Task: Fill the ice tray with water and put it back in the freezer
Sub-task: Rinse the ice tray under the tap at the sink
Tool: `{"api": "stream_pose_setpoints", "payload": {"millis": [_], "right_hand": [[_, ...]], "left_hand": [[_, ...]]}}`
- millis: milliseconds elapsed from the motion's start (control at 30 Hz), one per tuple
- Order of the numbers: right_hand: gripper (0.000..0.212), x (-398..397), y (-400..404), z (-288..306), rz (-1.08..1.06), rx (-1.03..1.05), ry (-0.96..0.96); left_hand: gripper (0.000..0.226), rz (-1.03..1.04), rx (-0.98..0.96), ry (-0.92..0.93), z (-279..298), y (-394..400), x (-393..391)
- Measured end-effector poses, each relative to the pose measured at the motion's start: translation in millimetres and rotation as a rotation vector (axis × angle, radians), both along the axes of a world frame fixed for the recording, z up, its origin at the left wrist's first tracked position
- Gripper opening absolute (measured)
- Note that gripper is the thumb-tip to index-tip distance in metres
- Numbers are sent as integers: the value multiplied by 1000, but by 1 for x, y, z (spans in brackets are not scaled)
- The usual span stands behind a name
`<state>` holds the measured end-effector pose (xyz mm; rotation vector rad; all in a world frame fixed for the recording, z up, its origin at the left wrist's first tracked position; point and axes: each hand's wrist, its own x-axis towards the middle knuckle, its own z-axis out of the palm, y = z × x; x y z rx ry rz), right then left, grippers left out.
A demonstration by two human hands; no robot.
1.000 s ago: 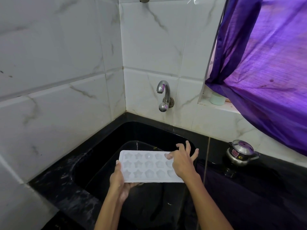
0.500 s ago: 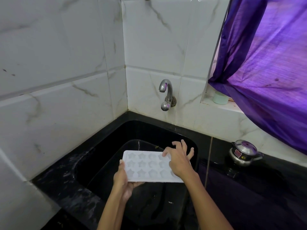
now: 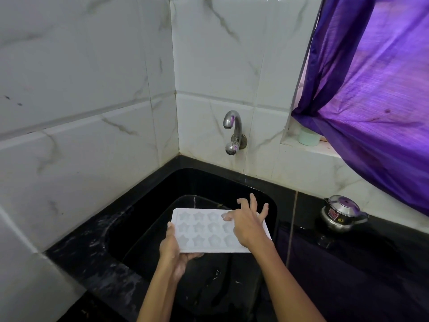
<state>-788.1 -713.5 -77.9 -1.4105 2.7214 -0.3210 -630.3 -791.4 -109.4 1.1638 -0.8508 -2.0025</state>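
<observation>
A white ice tray point(image 3: 200, 231) with star and round moulds is held flat over the black sink point(image 3: 162, 201). My left hand point(image 3: 173, 249) grips its near left corner from below, thumb on the rim. My right hand point(image 3: 249, 225) lies on top of the tray's right part with fingers spread, thumb tip in a mould. A chrome tap point(image 3: 233, 131) sticks out of the tiled wall above and behind the tray; no water runs from it. The freezer is out of view.
White marble tiles close the left and back. A black counter point(image 3: 362, 263) runs to the right, with a small steel lidded pot point(image 3: 342, 212) on it. A purple curtain point(image 3: 376, 94) hangs over a window sill with a pale green cup point(image 3: 308, 137).
The tray and both hands have stayed in nearly the same place over the sink. My right hand's fingers shifted slightly on the tray's top. The camera view drifted a little.
</observation>
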Motion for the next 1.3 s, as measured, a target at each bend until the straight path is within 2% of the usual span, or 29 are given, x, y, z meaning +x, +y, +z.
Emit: {"api": "stream_pose_setpoints", "payload": {"millis": [200,400,1033,1300], "right_hand": [[64,3,-3,0,3,11,-4],[78,4,-2,-1,-13,-2,-38],[76,3,5,-4,-5,-10,-72],[61,8,5,0,1,-102,-78]], "left_hand": [[44,-7,-22,0,-3,-1,0],[46,-5,-32,4,-5,-2,1],[45,-5,-15,5,0,7,1],[45,-16,-12,21,2,8,1]]}}
